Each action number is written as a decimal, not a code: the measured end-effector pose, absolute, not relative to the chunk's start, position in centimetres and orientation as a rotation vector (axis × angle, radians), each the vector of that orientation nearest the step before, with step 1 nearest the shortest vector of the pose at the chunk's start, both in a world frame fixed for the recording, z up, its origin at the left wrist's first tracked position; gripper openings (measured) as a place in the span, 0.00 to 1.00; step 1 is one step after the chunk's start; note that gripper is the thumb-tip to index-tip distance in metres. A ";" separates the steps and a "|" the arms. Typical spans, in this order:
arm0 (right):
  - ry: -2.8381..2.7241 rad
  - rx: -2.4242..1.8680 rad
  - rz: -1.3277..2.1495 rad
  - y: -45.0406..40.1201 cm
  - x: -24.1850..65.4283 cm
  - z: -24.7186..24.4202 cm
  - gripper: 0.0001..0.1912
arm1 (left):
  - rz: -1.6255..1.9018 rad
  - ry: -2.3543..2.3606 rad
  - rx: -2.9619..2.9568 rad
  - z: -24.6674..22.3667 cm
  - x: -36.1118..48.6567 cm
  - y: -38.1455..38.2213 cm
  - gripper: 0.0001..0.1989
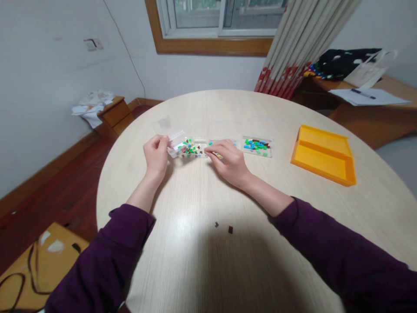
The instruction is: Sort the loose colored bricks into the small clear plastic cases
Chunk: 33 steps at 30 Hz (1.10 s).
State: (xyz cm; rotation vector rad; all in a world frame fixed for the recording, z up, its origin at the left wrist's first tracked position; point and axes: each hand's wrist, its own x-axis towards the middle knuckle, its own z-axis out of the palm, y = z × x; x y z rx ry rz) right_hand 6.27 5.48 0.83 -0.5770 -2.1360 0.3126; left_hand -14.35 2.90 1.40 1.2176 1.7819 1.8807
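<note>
My left hand [156, 152] is closed on the left side of a clear plastic box [202, 155], which holds small building bricks [189, 148] in green, brown, red and other colours. A see-through piece of plastic [177, 138] stands up beside its fingertips. At the right end of that box my right hand [230, 161] is in a pinch; what its fingertips hold is too small to make out. Behind it a second clear box with blue and green pieces [224, 142] is partly hidden. Two small dark brown pieces [230, 229] [216, 224] lie on the table nearer me.
Another clear box [269, 150] of blue, green and brown bricks stands on the round wooden table [176, 252]. To its right sits a yellow divided tray [321, 167]. A side desk [391, 87] with papers [368, 96] and a white bag [366, 74] is at far right.
</note>
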 end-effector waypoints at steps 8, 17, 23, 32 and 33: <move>-2.199 -0.748 0.207 7.0 5.1 0.2 0.14 | 1.864 1.749 1.194 1.7 -13.8 2.8 0.12; -2.261 -0.362 0.614 0.7 9.9 0.8 0.09 | 1.870 1.777 1.231 1.3 -14.1 2.9 0.11; -2.493 -0.343 0.986 -2.6 13.4 2.0 0.08 | 1.863 1.784 1.262 1.2 -14.1 3.0 0.12; -2.651 -0.356 1.033 -2.5 14.0 2.2 0.02 | 1.872 1.745 1.230 1.6 -13.8 2.8 0.12; -2.635 -0.346 1.030 -2.6 13.9 2.0 0.04 | 1.872 1.748 1.230 1.6 -13.8 2.8 0.12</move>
